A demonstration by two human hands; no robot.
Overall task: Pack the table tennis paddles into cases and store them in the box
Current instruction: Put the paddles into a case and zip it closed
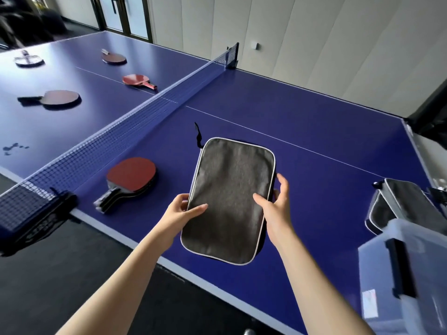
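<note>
A grey rectangular paddle case [229,199] with light piping is held over the blue table's near edge. My left hand [180,213] grips its left side and my right hand [275,209] grips its right side. A black strap [198,135] trails from its top corner. A stack of red paddles [129,181] lies on the table to the left of the case, near the net. Beyond the net, several more paddles lie apart: one red [137,81], two dark [61,98] [113,58], one at the far left [29,59]. A clear plastic box [406,269] stands at the right.
More grey cases [401,206] lie on the table's right end behind the box. The net [125,131] crosses the table [314,117] with a clamp post [33,213] at the near left. Dark floor lies below the near edge. A white panelled wall runs behind.
</note>
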